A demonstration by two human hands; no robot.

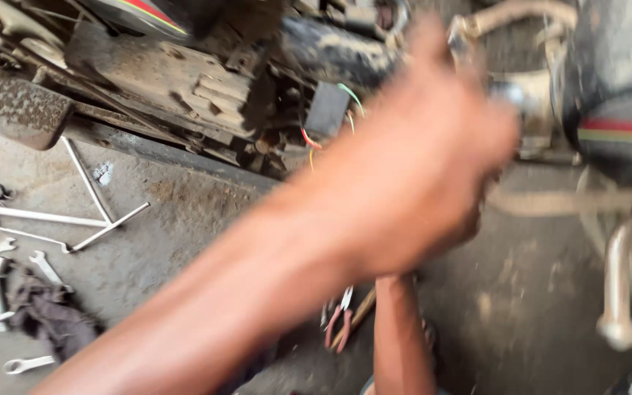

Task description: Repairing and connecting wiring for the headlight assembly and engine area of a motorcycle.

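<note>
1. Motorcycle (184, 80), dirty engine and frame, fills the space above and ahead of my hands; its long axis runs left to right across the top of view.
2. Concrete floor (184, 219) spreads below and left of my hands.
3. My left hand (422, 157), blurred, reaches up to the frame tube (330, 51), which lies just past the knuckles. Fingers look curled, but I cannot tell if it grips anything.
4. My right hand is hidden behind the left; only the forearm (400, 336) shows, rising from below. State cannot be told. Left is nearer the tube.
5. Loose wires (349, 99) hang just left of the left hand.
6. Spanners (45, 267) and rag (49, 314) lie well apart, far left.
7. Red-handled pliers (338, 322) lie beside the right forearm.
</note>
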